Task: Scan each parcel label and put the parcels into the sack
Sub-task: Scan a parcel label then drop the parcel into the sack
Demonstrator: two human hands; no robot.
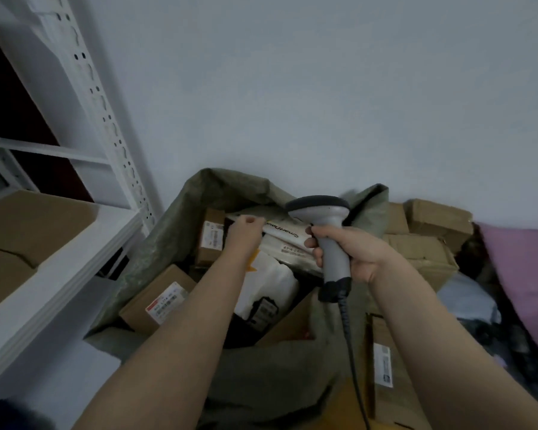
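A green woven sack [168, 243] stands open against the wall, holding several parcels: a brown box with a white label [156, 302], a small upright box [210, 240] and a white mailer bag [271, 283]. My left hand [246, 232] reaches into the sack and grips the edge of a flat white parcel [288, 234] with printed lettering. My right hand [339, 246] holds a grey handheld scanner [322, 212] by its handle, its dark head above the white parcel. The scanner's cable [351, 352] hangs down.
A white metal shelf rack [84, 243] with cardboard boxes [28, 225] stands at the left. Brown boxes [429, 231] pile at the right behind the sack, beside a pink bag [522, 268]. A labelled box [385, 364] lies near my right forearm.
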